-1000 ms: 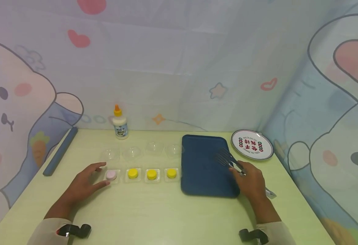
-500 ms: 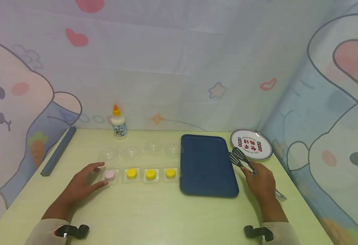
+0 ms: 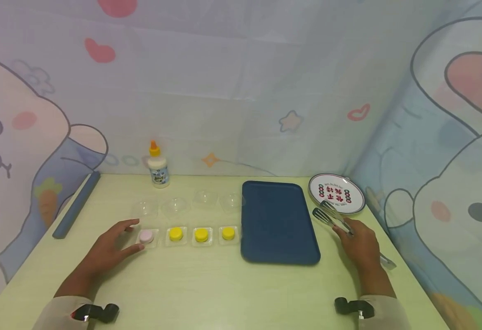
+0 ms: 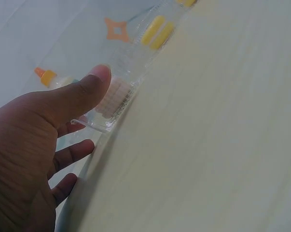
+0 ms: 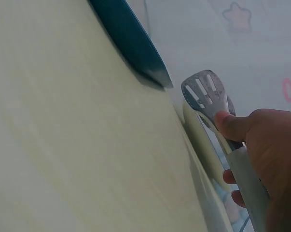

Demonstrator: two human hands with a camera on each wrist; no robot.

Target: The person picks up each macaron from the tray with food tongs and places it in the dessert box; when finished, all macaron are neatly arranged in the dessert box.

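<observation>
Since the earliest frame, the right hand (image 3: 358,240) has swung away from the tray (image 3: 279,224), carrying the metal tongs (image 5: 241,169) off its surface to its 3 o'clock side. The right hand grips the tongs, thumb laid along one arm near the slotted head in the right wrist view; their two heads stand slightly apart, pointing toward 10 o'clock. One head overlaps the rim of the plate (image 3: 336,188) from above, though contact cannot be told. The plate lies at 2 o'clock from the tray.

The left hand (image 3: 110,247) keeps its place, thumb and fingers spread and grasping nothing, just beside the 9 o'clock edge of a clear container (image 3: 154,244) with a pink piece (image 3: 146,236). Whether it touches that edge is unclear. Toward 3 o'clock, three yellow pieces (image 3: 201,235) sit in similar containers, the last near the tray. Clear domed covers (image 3: 174,206) lie at 12 o'clock from this row; beyond them stands a white bottle (image 3: 159,174). A blue bar (image 3: 76,205) rests at 11 o'clock from the left hand.
</observation>
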